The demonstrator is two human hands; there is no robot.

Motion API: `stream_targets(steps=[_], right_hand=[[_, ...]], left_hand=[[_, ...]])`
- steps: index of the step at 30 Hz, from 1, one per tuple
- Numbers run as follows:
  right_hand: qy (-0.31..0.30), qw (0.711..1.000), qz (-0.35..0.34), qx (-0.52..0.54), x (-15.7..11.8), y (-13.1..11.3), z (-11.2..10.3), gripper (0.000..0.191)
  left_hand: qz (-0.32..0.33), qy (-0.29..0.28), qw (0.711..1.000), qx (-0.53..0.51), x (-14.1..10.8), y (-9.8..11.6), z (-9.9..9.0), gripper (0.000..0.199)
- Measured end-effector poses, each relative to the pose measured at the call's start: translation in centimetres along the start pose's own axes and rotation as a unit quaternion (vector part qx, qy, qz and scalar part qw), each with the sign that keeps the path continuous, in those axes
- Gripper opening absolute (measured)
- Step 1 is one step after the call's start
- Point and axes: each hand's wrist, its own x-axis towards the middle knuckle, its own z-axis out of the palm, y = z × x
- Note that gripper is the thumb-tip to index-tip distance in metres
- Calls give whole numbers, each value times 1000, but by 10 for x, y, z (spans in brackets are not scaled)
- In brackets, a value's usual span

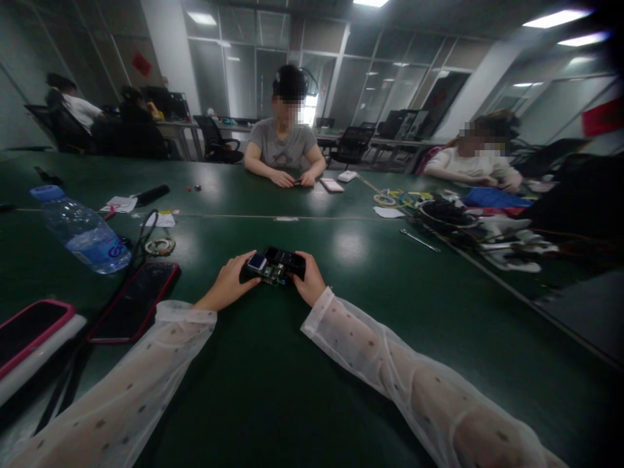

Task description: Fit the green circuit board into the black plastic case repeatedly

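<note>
Between my hands, over the green table (351, 299), is a small green circuit board (274, 273) with a little screen at its left end. Right behind it sits a black casing (287, 259); whether the two are joined I cannot tell. My left hand (233, 279) grips the left end, thumb in front and fingers behind. The right end is pinched by my right hand (309, 279), its thumb along the near side. My fingertips are partly hidden behind the casing.
To the left are a water bottle (92, 237), a red-edged phone (136, 302), a pink-cased phone (34, 328) and a cord bracelet (160, 246). A wrench (419, 240) lies right, near piled cables (448, 214). A person in grey (285, 146) sits opposite, another person (463, 162) at right.
</note>
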Motion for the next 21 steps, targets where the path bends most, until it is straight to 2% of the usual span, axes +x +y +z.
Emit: stream_targets(steps=[9,21], right_hand=[[-2,1000,22,-2,0,2,1,56],[8,1000,2,-1,1,1,0,55]], left_hand=[[5,4,1000,4,1,-3,1,69],[-5,-2,1000,4,0,2,-1,69]])
